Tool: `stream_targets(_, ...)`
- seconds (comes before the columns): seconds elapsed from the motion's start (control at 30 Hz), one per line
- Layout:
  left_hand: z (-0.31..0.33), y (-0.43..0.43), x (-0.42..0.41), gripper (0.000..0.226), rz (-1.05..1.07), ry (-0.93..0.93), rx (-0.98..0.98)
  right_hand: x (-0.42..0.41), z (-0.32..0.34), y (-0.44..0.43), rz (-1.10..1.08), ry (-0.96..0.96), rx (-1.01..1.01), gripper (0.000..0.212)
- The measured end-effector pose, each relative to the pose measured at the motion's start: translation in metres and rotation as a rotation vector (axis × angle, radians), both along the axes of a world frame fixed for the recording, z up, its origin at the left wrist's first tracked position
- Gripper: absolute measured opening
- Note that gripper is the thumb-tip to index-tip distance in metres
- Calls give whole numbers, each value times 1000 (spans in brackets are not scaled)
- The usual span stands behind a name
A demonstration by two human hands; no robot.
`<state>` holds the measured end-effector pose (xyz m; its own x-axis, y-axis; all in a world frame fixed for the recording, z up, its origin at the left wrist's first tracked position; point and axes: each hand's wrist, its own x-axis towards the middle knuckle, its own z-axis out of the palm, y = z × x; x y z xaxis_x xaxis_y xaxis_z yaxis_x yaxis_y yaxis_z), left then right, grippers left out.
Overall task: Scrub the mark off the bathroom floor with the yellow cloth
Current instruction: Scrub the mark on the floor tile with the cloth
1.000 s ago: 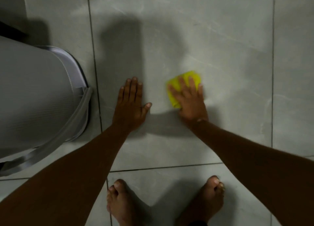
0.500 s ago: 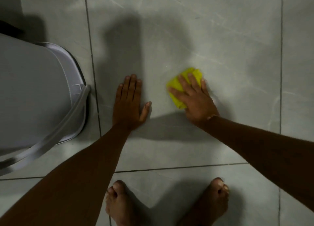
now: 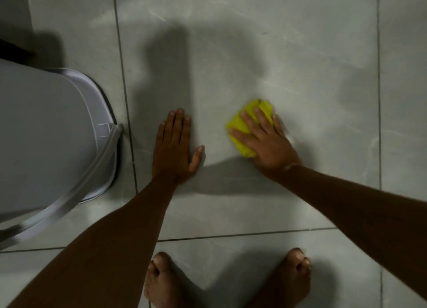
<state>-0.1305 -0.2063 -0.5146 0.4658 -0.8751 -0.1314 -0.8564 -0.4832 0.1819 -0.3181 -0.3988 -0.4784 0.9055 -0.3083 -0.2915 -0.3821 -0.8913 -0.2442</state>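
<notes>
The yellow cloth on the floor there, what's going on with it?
A barefoot person is crouched over the grey tiled floor, cleaning it. Their right hand presses the folded yellow cloth flat against a tile, fingers spread over it. The left hand lies palm down on the same tile, apparently as a brace, apart from the cloth. A white bin-like container stands at the left. No mark can be made out in this dim light.

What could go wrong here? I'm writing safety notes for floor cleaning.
1. The left hand lies flat on the glossy tile, apparently bearing weight; if the tile is wet it could slide.
2. The bare feet stand on the same tile, so a slip is possible.
3. The bin sits close beside the left arm; a wide stroke might knock it.
4. The cloth is bunched under the right hand and could slip out.
</notes>
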Motion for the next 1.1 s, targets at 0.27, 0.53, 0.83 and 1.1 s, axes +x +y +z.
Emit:
stream_targets(0.27, -2, 2, 1, 78, -12, -13, -1, -11, -3, -51, -546, 23, -111, 86)
stream_targets(0.53, 2, 0, 0, 78, -1, 13, 23, -83, -1, -3, 295, 17, -82, 81)
stream_targets(0.83, 0, 0, 1, 79, -4, 0, -3, 48, -3, -2, -864, -26, -45, 85)
stream_targets(1.1, 0, 1, 0, 78, -11, -7, 16, -77, 1, -28, 244, 25, -80, 71)
